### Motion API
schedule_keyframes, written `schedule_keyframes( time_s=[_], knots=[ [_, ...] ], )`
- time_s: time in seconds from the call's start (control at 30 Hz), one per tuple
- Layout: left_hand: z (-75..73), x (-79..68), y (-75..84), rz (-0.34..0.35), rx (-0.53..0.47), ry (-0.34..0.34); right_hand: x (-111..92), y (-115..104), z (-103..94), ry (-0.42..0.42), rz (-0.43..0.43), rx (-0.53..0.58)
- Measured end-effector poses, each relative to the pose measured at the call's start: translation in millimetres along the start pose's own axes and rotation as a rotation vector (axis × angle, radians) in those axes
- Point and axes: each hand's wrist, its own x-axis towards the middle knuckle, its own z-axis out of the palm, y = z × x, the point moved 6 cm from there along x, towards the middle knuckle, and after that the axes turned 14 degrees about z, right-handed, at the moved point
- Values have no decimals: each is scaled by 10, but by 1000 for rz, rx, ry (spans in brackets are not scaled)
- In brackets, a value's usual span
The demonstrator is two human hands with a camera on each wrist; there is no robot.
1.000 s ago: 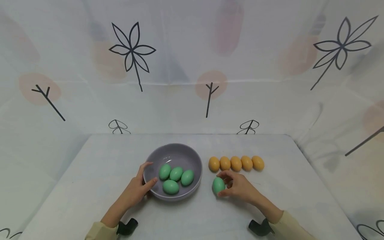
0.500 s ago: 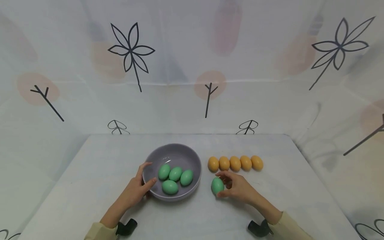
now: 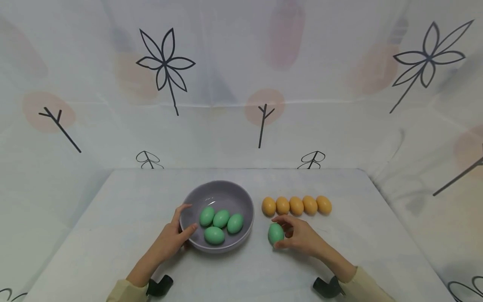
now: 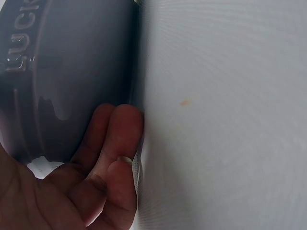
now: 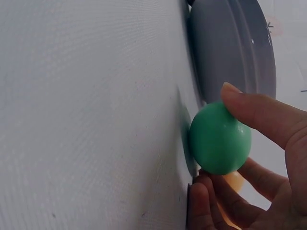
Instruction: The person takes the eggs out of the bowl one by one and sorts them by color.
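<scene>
A grey-purple bowl [image 3: 230,193] holds several green eggs [image 3: 214,235]. My left hand [image 3: 171,239] grips its left side, thumb at the rim and index finger over the edge; the left wrist view shows other fingers [image 4: 125,127] curled low against the outer wall. To the right of the bowl, my right hand [image 3: 302,237] pinches another green egg [image 3: 276,234] between thumb and fingers. In the right wrist view this egg [image 5: 220,139] is at the table surface or very close above it; I cannot tell which.
Several orange-yellow eggs [image 3: 296,206] stand in a row just behind my right hand. A white cloth covers the table [image 3: 234,277]. Patterned white fabric [image 3: 211,126] rises behind the table and at both sides. Dark straps with camera mounts [image 3: 160,286] sit at both wrists.
The green egg in my right hand has shifted very slightly to the right. Both hands and the bowl have stayed nearly in place.
</scene>
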Motion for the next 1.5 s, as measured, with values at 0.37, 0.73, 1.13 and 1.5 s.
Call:
schedule_keyframes(
  time_s=[0.37,0.73,1.13,1.5],
  knots=[
    [8,-9,-3,-9,-6,-2,-13,4,-7,-9,2,24],
    [1,-8,50,9,-30,-5,-22,1,-22,-5,-7,20],
    [18,-4,37,5,-26,-7,-22,-116,-177,42,-29,66],
    [7,-8,31,19,-3,-12,68,-573,-368,65,-125,33]
  ],
)
